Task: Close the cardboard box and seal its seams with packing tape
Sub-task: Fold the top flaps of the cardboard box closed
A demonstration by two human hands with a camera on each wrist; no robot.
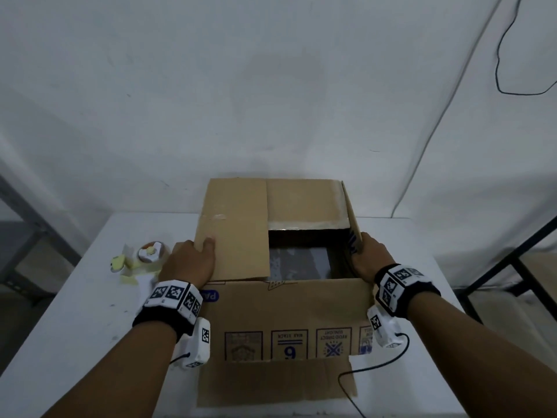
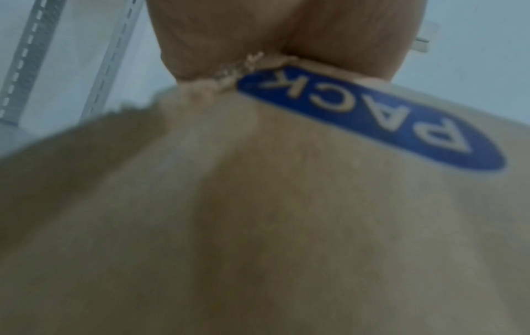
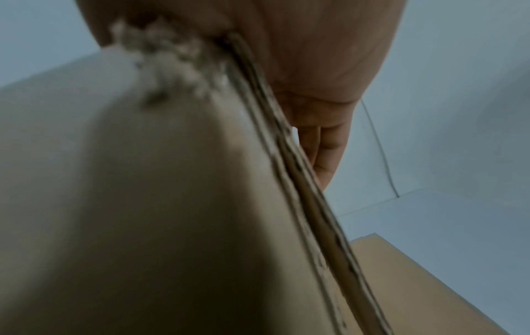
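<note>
A brown cardboard box (image 1: 289, 312) stands open on the white table (image 1: 75, 327). Its left flap (image 1: 238, 230) lies folded over half of the opening. My left hand (image 1: 190, 260) grips that flap's left edge, thumb on top. The right flap (image 1: 351, 212) stands nearly upright, and my right hand (image 1: 369, 257) grips its near end. The far flap (image 1: 301, 200) stands up and the near flap (image 1: 277, 381) hangs down in front. The right wrist view shows the flap's edge (image 3: 301, 192) running between thumb and fingers (image 3: 321, 145). A tape dispenser (image 1: 147, 251) lies left of the box.
A grey metal rack (image 1: 24, 224) stands off the table's left side and a black frame (image 1: 512, 267) off its right. A white wall is close behind the box. A black cable (image 1: 346, 378) from my right wrist trails over the near flap.
</note>
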